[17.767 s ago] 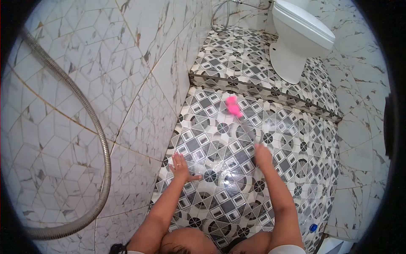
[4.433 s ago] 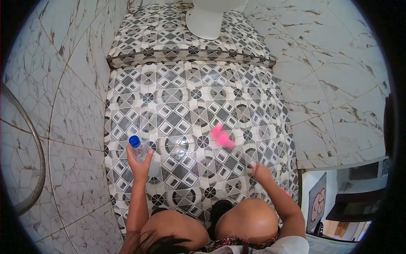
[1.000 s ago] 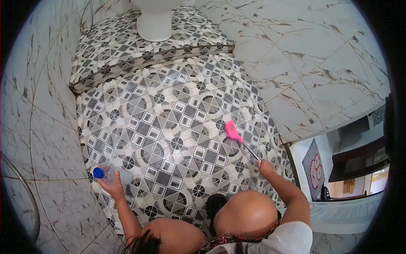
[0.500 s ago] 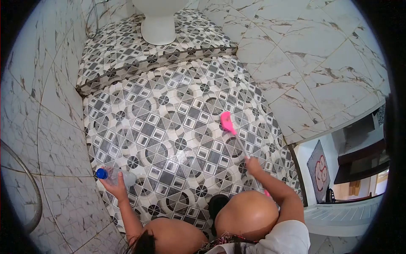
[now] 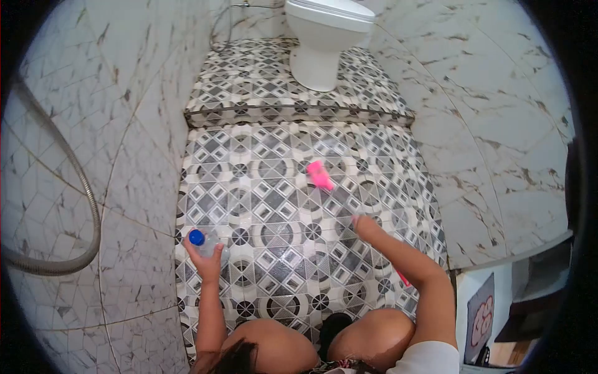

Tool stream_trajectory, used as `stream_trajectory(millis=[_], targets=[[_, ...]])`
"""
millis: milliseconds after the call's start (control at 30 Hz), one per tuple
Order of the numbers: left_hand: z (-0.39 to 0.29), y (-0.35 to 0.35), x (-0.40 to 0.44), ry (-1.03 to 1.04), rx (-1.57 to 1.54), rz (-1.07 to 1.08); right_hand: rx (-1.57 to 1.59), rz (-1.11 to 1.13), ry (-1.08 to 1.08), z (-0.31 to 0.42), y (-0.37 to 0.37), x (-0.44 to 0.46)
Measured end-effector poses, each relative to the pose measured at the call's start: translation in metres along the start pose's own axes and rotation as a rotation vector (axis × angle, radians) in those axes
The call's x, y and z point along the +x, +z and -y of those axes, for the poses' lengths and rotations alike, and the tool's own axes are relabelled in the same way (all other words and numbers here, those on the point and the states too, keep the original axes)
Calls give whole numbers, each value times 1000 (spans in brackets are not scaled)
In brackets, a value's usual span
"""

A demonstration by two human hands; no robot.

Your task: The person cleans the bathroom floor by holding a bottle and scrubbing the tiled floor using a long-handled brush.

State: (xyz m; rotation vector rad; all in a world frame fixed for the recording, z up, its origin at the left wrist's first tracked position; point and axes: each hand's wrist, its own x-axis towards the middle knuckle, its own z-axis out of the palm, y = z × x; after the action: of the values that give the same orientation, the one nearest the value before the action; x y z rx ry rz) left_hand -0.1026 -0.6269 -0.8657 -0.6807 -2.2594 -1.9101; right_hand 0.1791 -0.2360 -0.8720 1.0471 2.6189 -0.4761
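Note:
Near the left wall, my left hand [image 5: 206, 261] is closed around a clear plastic bottle [image 5: 215, 244] with a blue cap [image 5: 197, 237]. The bottle is tilted over the floor, its cap end toward the wall. My right hand [image 5: 366, 227] grips the handle of a pink-headed scrub brush [image 5: 320, 176]. Its head is against or just above the patterned tiles, ahead of my hand, and looks slightly blurred. The brush's pink handle end [image 5: 403, 278] shows beside my right forearm. Between the hands lies the wet, shiny tiled floor [image 5: 280, 249].
A white toilet [image 5: 316, 59] stands on a raised tiled step [image 5: 249, 115] at the back. A grey metal hose [image 5: 87, 187] hangs along the left marble wall. At the lower right, a doorway shows a grey mat [image 5: 479, 318].
My view has turned, so the toilet and step appear further right and lower. Relative to the floor, my right hand and the pink brush head have moved left. My left hand still holds the bottle.

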Motion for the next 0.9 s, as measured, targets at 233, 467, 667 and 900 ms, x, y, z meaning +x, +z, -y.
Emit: stream_trajectory(millis=[233, 467, 667, 900], targets=[[10, -11, -2, -66, -29, -116, -175, 87, -153, 94, -26, -4], [-6, 2, -5, -66, -42, -114, -103, -40, -313, 80, 26, 41], [7, 20, -10, -87, 38, -102, 6, 15, -100, 107, 2, 12], [13, 31, -12, -53, -61, -164, -198, -25, -362, 49, 71, 49]])
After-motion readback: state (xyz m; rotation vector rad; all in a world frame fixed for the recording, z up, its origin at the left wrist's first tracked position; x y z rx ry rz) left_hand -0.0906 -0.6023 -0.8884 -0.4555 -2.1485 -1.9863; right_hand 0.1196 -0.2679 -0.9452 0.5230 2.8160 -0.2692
